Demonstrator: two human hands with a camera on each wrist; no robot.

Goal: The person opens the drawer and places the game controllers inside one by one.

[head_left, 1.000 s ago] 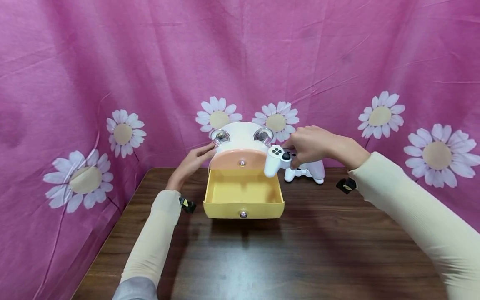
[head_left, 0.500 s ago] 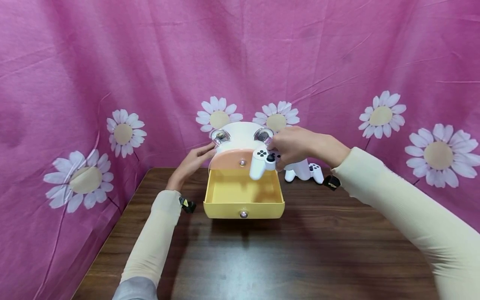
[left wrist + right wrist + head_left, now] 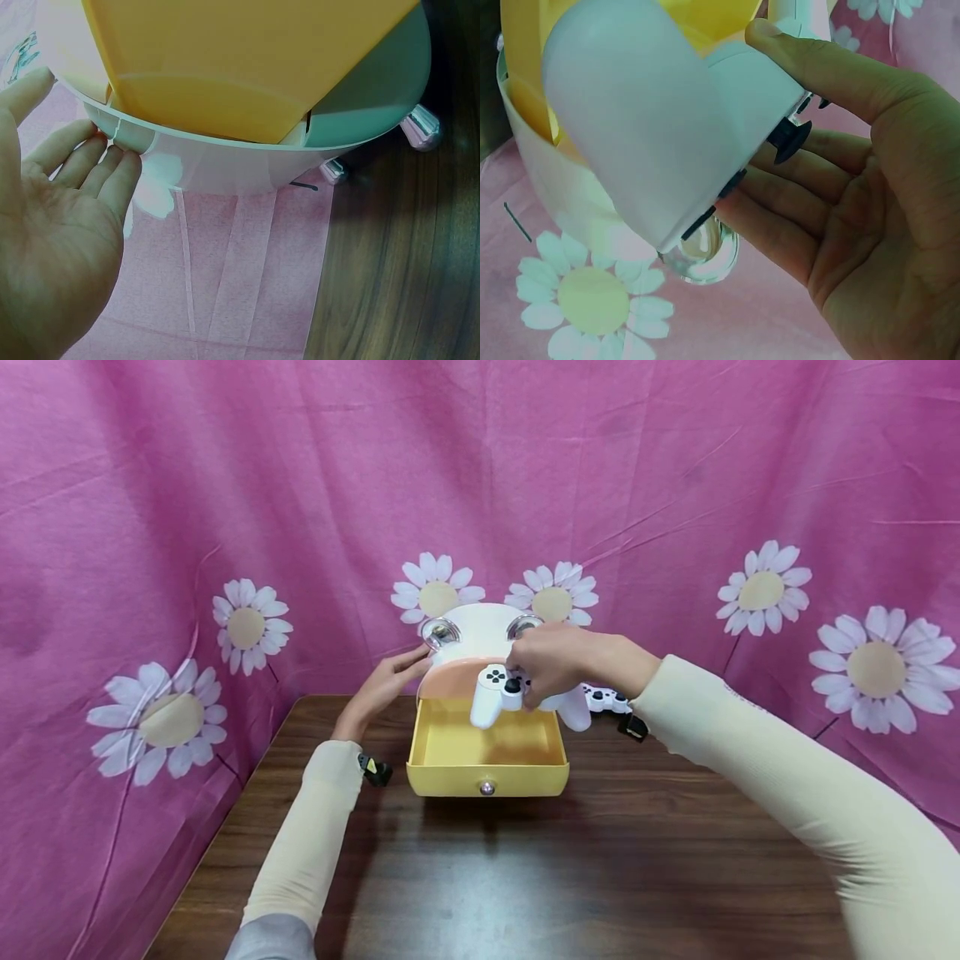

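Observation:
A white game controller [image 3: 487,697] with black buttons and thumbsticks hangs over the pulled-out yellow drawer [image 3: 487,782]. My right hand [image 3: 553,662] grips it from above, thumb on one face and fingers on the other, as the right wrist view shows on the controller [image 3: 637,112]. The drawer belongs to a small white cabinet [image 3: 480,625] with an orange upper drawer front [image 3: 457,681]. At the cabinet's left side is my left hand [image 3: 384,687]. In the left wrist view, the extended fingertips of that hand [image 3: 67,217] touch the white side wall [image 3: 217,169].
Another white controller [image 3: 606,700] lies on the wooden table [image 3: 480,877] right of the cabinet, partly behind the right hand. Round silvery eye-like pieces [image 3: 440,633] stick out at the cabinet's top. A pink flowered curtain [image 3: 480,468] hangs close behind.
My right hand has carried the controller leftward from beside the cabinet to over the open drawer. The left hand and the drawer have stayed in place.

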